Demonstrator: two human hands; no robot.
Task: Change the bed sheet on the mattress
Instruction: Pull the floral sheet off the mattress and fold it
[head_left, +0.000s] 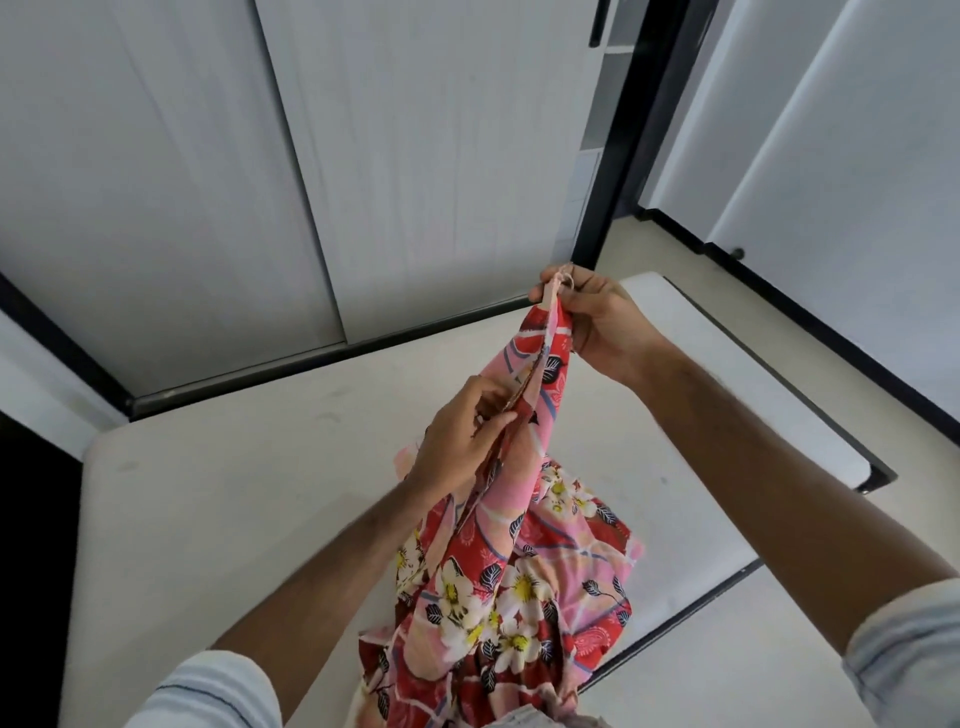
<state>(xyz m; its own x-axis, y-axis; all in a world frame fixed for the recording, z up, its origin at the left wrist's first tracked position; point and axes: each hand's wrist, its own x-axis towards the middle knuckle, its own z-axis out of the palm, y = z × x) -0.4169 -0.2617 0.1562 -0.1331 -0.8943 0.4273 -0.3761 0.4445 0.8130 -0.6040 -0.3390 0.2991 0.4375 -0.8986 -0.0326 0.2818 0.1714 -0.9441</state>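
Bed sheet (519, 571) hangs above the mattress (234, 509), wardrobe doors (260, 182) behind.

My right hand (597, 325) pinches the top corner of the floral bed sheet (514, 561), held high. My left hand (460, 441) grips its edge lower down, the rest hanging bunched over the bare mattress (234, 509).

A bedroom in a home: a bare white mattress (249, 499) is lying in a black bed frame (779, 415) at the centre, pale sliding wardrobe doors (208, 182) are standing at 11 o'clock, and light tiled floor (727, 649) is showing at 4 o'clock.
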